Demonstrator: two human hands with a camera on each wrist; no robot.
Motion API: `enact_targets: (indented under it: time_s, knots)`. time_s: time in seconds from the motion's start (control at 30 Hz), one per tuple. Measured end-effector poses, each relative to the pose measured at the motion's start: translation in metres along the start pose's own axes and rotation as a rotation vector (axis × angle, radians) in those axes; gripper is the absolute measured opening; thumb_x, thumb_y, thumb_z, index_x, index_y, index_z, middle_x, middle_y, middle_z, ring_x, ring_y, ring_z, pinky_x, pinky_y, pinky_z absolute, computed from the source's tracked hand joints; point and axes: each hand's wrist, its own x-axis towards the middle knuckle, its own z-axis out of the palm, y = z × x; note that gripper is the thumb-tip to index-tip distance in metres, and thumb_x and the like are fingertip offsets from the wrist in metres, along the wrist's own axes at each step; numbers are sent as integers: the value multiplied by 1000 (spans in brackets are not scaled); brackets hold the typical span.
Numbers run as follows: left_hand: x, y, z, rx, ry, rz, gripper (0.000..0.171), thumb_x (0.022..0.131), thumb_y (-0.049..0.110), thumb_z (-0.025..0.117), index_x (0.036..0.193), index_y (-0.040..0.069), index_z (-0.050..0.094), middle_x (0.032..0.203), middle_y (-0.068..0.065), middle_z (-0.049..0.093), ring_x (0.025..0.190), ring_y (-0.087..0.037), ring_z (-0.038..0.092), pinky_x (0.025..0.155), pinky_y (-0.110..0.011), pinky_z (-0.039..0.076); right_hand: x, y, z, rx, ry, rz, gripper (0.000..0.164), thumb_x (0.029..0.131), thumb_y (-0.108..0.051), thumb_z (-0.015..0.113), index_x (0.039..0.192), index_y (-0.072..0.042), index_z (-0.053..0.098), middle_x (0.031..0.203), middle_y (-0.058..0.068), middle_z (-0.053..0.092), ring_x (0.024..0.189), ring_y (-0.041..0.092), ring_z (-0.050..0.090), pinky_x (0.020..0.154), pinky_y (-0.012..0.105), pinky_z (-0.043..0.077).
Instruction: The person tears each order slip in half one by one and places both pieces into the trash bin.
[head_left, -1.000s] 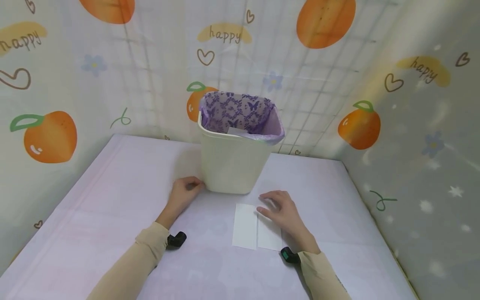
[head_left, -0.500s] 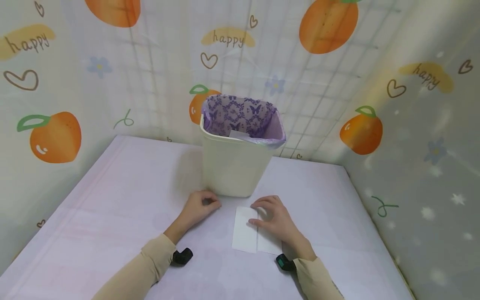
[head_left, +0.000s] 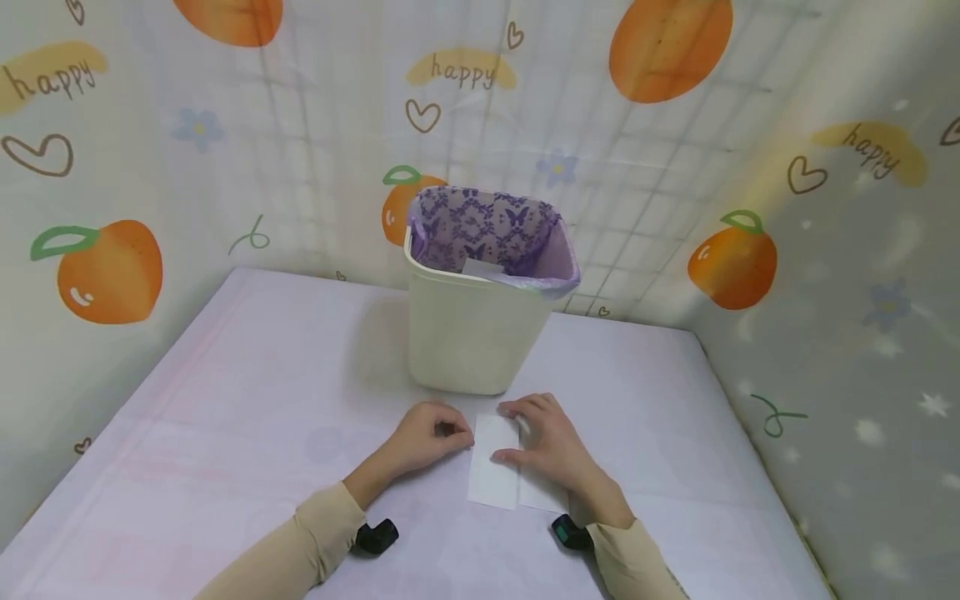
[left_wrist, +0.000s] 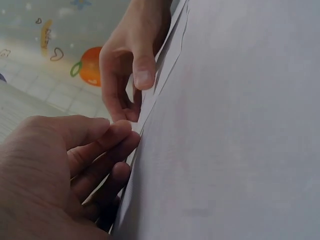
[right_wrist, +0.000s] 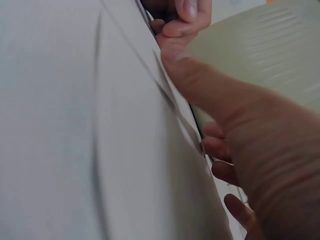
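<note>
Two white paper rectangles lie side by side on the table, the left paper [head_left: 492, 483] and the right paper [head_left: 542, 492]. My right hand [head_left: 551, 446] arches over them, thumb and fingertips reaching onto the left paper. In the right wrist view the right thumb [right_wrist: 200, 80] is low over the paper's edge. At the left paper's left edge, my left hand [head_left: 427, 437] has its fingertips right at the border, loosely bent with nothing held between them. In the left wrist view, the left fingers [left_wrist: 102, 145] are close to the sheet and near the right hand [left_wrist: 132, 65].
Behind the hands stands a cream waste bin [head_left: 476, 342], lined with a purple butterfly-patterned bag [head_left: 562, 267]. A white piece [head_left: 483, 268] shows inside it. A curtain [head_left: 315, 125] printed with oranges hangs at the back. Black wrist cameras [head_left: 377, 537] sit at both cuffs.
My left hand has moved from the bin's base, rightward and nearer, to the left paper's edge. My right hand has shifted left, from the right paper to over the left one.
</note>
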Motion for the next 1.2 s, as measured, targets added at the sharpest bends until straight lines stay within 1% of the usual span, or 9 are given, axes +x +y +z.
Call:
enact_targets:
  time_s: [0.07,0.2,0.4,0.57,0.8,0.87,0.97,1.07,1.2]
  knots:
    - [0,2,1,1,-12,-3,9,93,16,79,87,22,81,82,16,70,84,-5,63,83,-26,53,0,0,0,-13,-2,-6,73,72,-51,95,130,-13,72,120,0,70,117,18,54,101,45,47]
    - [0,4,-1,8,-15,-7,9,93,15,79,87,21,81,82,15,70,85,-6,62,83,-27,52,3,-5,-2,-17,-15,-21,67,73,-48,95,127,-14,74,112,-2,71,110,16,54,96,41,48]
    - [1,6,-2,19,-6,16,6,93,16,79,87,18,80,82,11,72,84,-5,61,82,-26,51,2,-15,-3,96,-53,45,52,78,-33,95,124,-18,76,102,-8,71,99,14,57,86,33,47]
    - [1,7,-2,15,1,22,6,92,16,80,86,18,80,82,11,71,83,-6,60,80,-26,50,-1,-19,1,159,-54,73,41,83,-25,92,121,-19,78,100,-10,70,99,15,61,87,32,48]
    - [-2,4,2,-3,7,16,7,93,19,79,86,18,80,83,10,71,84,-5,60,81,-26,51,-6,-19,5,233,-47,115,44,84,-19,91,125,-23,75,96,-10,70,97,11,64,92,33,48]
    - [0,5,1,-8,9,17,8,93,18,80,85,18,80,84,10,71,84,-5,61,81,-26,51,-6,-18,4,274,-39,136,41,85,-19,91,122,-24,77,99,-10,72,97,10,65,93,31,48]
    - [0,5,1,-14,17,11,8,92,18,80,84,19,80,83,10,71,82,-6,61,80,-26,51,-5,-16,5,338,-6,130,32,86,-21,90,116,-23,80,102,-8,74,97,10,65,91,29,48]
    - [0,5,0,-41,24,-1,5,92,21,82,89,18,80,83,7,72,80,-7,62,77,-25,52,-4,-15,6,393,36,119,25,88,-22,88,111,-21,81,102,-4,75,96,12,65,89,27,49]
    - [1,2,1,-107,38,-8,20,90,27,85,103,13,77,92,1,74,80,-9,64,75,-25,52,-3,-15,7,504,87,138,18,89,-14,86,107,-16,81,101,2,76,97,13,65,91,27,48]
